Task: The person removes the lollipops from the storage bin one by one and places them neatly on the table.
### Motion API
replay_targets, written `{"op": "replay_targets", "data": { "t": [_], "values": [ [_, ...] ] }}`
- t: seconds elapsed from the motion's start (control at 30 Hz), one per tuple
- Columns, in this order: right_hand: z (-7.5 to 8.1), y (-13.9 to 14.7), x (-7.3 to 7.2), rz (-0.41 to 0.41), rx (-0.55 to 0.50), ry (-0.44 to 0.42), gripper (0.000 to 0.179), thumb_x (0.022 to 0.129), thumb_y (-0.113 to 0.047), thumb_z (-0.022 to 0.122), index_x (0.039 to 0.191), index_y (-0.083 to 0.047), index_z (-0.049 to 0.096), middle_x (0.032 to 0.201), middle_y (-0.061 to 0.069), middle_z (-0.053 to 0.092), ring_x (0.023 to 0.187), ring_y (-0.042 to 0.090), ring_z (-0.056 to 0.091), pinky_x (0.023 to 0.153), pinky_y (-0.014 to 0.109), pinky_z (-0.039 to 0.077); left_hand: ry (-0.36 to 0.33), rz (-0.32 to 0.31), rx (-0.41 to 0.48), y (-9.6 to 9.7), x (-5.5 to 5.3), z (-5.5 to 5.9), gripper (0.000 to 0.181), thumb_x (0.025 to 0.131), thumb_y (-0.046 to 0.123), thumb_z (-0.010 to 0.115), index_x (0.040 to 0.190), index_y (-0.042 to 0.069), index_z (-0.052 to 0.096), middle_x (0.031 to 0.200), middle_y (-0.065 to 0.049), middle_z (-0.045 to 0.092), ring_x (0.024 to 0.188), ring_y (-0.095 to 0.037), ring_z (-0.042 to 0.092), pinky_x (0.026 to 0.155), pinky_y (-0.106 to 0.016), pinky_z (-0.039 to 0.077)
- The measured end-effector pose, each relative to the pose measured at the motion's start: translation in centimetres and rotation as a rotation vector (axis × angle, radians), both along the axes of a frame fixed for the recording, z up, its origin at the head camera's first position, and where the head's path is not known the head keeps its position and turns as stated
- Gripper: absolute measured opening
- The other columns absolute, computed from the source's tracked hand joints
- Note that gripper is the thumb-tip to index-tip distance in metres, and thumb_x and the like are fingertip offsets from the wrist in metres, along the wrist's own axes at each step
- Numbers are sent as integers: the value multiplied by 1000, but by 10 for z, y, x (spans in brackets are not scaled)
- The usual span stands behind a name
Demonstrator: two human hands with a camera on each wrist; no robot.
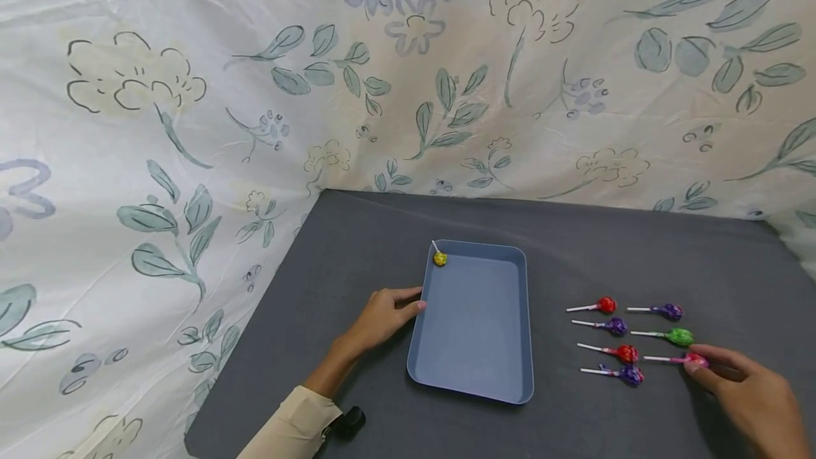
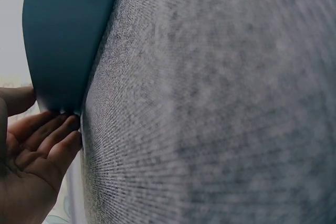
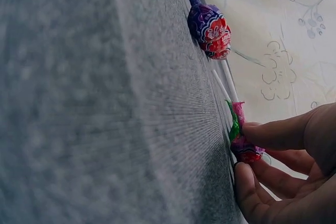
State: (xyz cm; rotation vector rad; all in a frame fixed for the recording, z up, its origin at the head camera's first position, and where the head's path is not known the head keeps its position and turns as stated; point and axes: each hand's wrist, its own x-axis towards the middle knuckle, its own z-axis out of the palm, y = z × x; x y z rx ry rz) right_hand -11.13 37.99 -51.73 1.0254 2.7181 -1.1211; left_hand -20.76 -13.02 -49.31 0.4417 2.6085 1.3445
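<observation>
My right hand (image 1: 755, 392) pinches the wrapped head of a pink lollipop (image 1: 677, 359) between thumb and fingers, low over the dark cloth. In the right wrist view the thumb lies along the pink wrapper (image 3: 239, 109), with a green lollipop (image 3: 234, 129) close behind. The left hand (image 1: 382, 317) holds a shallow blue tray (image 1: 530, 346) by its left side, thumb at the rim. From the left wrist view, fingertips (image 2: 71, 123) meet the tray wall (image 2: 68, 40). Inside the tray's far left corner rests a yellow lollipop (image 1: 440, 258), its stick over the rim.
Beside the pink one, several lollipops lie in two columns, sticks pointing left: red (image 1: 607, 304) and purple (image 1: 617, 326) ones, plus the green. A dark grey cloth (image 1: 376, 225) covers the table. Floral fabric (image 1: 255, 126) hangs behind and at left.
</observation>
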Motion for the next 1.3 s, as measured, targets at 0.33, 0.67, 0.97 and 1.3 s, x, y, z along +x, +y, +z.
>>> {"op": "replay_targets", "data": {
  "t": [0.33, 0.67, 0.97, 1.3],
  "values": [
    [0, -1, 1, 16, 23, 14, 48, 101, -21, 75, 139, 6, 61, 135, 37, 61, 116, 49, 59, 78, 50, 47, -2, 2, -2, 0, 1, 1, 50, 105, 36, 68, 144, 5, 66, 146, -12, 65, 138, -30, 60, 114, -53, 47],
    [-3, -5, 7, 19, 37, 27, 48, 102, -23, 75, 138, 6, 62, 134, 37, 62, 111, 47, 61, 78, 51, 48, 9, -3, -13, -2, 1, 0, 49, 105, 35, 68, 143, 5, 66, 144, -12, 67, 136, -29, 61, 113, -52, 49],
    [0, -6, 8, 23, 48, 56, 51, 100, -24, 77, 137, 7, 62, 130, 35, 65, 91, 30, 67, 66, 34, 48, 7, -13, -3, -4, 2, -2, 49, 105, 36, 68, 144, 6, 66, 144, -11, 67, 136, -29, 62, 113, -52, 49],
    [30, -19, 2, 12, 26, 72, 58, 104, -25, 72, 147, 9, 53, 143, 39, 54, 121, 55, 56, 84, 59, 50, 2, -14, -13, -4, 0, 3, 49, 105, 36, 67, 144, 5, 66, 142, -11, 68, 136, -30, 62, 113, -52, 49]
  ]
}}
